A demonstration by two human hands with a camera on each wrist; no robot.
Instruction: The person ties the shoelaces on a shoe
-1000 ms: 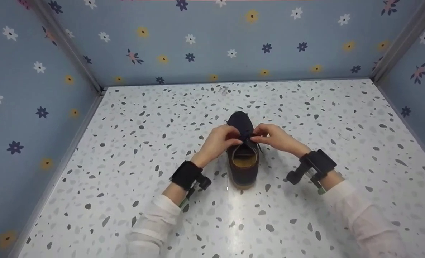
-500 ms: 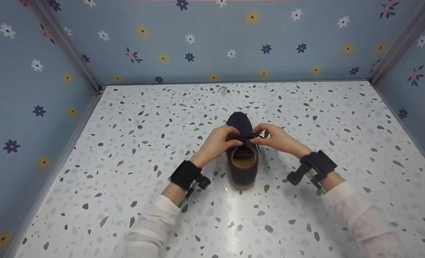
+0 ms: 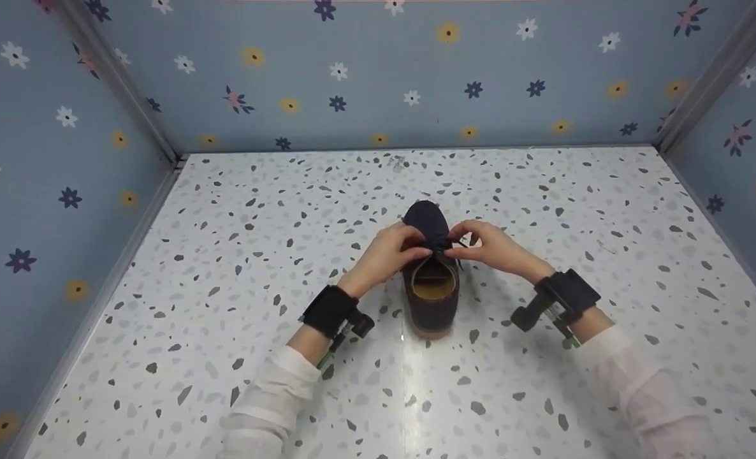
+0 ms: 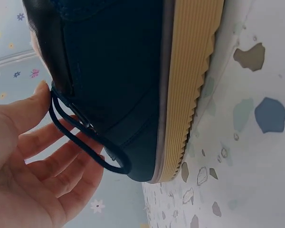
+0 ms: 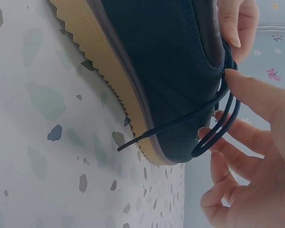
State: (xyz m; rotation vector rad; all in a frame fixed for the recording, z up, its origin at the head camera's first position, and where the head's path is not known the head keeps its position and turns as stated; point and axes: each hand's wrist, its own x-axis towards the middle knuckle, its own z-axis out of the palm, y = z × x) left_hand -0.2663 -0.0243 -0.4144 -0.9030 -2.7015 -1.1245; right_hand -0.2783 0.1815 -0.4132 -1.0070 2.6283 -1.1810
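Observation:
One dark navy shoe (image 3: pixel 433 312) stands upright on the speckled surface, toe pointing away from me, its yellowish insole showing. Its ridged tan sole (image 4: pixel 187 78) appears in the left wrist view. At the laced front, my left hand (image 3: pixel 385 253) pinches the dark shoelace, and a loop of shoelace (image 4: pixel 92 154) hangs beside its fingers. My right hand (image 3: pixel 491 246) faces it across the shoe, pinching the shoelace between thumb and fingers. In the right wrist view a loop drapes over those fingers, and a loose lace end (image 5: pixel 154 132) sticks out past the sole. The knot is partly hidden by the fingers.
Blue flowered panels (image 3: pixel 378 76) border the white speckled tabletop (image 3: pixel 276 204) at the back, left and right. Each wrist carries a black strapped camera mount, one at the left wrist (image 3: pixel 330 310), one at the right wrist (image 3: pixel 569 294).
Both hands keep their pinch on the shoelace at the shoe's front. The right fingers have shifted slightly, and more lace shows beside them. The shoe stays nearly in place.

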